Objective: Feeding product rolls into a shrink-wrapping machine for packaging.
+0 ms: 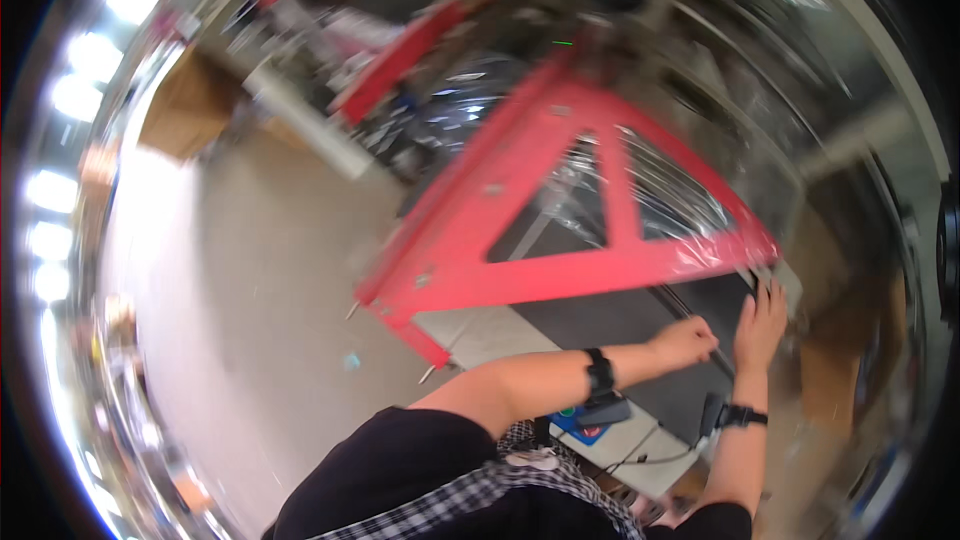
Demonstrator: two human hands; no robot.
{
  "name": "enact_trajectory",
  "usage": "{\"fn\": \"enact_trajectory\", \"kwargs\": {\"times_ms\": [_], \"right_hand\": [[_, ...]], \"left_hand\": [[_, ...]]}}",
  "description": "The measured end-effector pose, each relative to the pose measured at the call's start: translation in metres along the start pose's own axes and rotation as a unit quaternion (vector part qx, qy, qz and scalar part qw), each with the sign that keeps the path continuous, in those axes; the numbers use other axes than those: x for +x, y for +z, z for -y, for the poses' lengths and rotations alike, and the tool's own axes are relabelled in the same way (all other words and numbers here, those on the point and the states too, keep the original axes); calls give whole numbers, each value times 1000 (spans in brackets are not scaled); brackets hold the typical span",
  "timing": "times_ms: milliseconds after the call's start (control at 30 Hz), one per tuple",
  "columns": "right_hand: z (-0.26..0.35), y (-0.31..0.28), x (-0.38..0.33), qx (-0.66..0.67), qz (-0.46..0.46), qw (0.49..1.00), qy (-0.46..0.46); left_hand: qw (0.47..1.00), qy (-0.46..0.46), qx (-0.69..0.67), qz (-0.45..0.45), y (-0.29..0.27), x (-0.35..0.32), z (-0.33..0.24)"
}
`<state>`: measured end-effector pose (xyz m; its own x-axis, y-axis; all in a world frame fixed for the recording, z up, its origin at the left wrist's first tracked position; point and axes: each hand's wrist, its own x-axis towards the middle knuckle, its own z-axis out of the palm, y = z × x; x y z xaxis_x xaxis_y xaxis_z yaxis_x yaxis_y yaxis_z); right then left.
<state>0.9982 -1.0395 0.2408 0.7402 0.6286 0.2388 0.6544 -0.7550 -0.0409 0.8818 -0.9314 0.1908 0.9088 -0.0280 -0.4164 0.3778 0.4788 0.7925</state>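
Note:
A large red frame [520, 280] with triangular openings stretches across the middle, over a dark grey flat surface [650, 325]. Wrinkled clear plastic film [670, 190] shows through its openings. Over the grey surface, close to a thin dark rod, my left hand [685, 343] is closed with its fingers curled; what it holds, if anything, is hidden. My right hand [762, 325] lies at the right corner of the red frame, fingers stretched out and apart. Whether it touches the frame I cannot tell. Both wrists wear black straps with small dark devices.
A blue panel [580, 427] with green and red buttons sits by my body, near a cable. Beyond the frame is shiny clear film [470, 90]. Cardboard boxes [190, 105] stand at the far left, with brown cardboard [832, 370] at the right. Much is blurred.

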Motion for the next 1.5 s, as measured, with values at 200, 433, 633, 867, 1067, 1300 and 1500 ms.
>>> {"fn": "enact_trajectory", "kwargs": {"times_ms": [200,433,633,867,1067,1300,1500], "right_hand": [[-45,-24,-161,20,18,985,172],[-40,-33,-488,-32,71,758,647],[-3,-33,-639,-15,146,405,902],[-37,-79,-714,-107,75,276,952],[-35,-88,-771,-15,118,236,964],[-8,-118,-799,259,-205,272,904],[95,-176,-660,503,-311,392,705]], "left_hand": [[980,-85,88,155,15,-55,18],[919,-176,191,296,75,-78,49],[865,-264,305,300,139,-86,75],[831,-292,365,302,178,-102,99],[796,-323,403,317,185,-110,118],[760,-351,358,413,204,-118,150],[685,-453,203,533,231,-112,184]]}}
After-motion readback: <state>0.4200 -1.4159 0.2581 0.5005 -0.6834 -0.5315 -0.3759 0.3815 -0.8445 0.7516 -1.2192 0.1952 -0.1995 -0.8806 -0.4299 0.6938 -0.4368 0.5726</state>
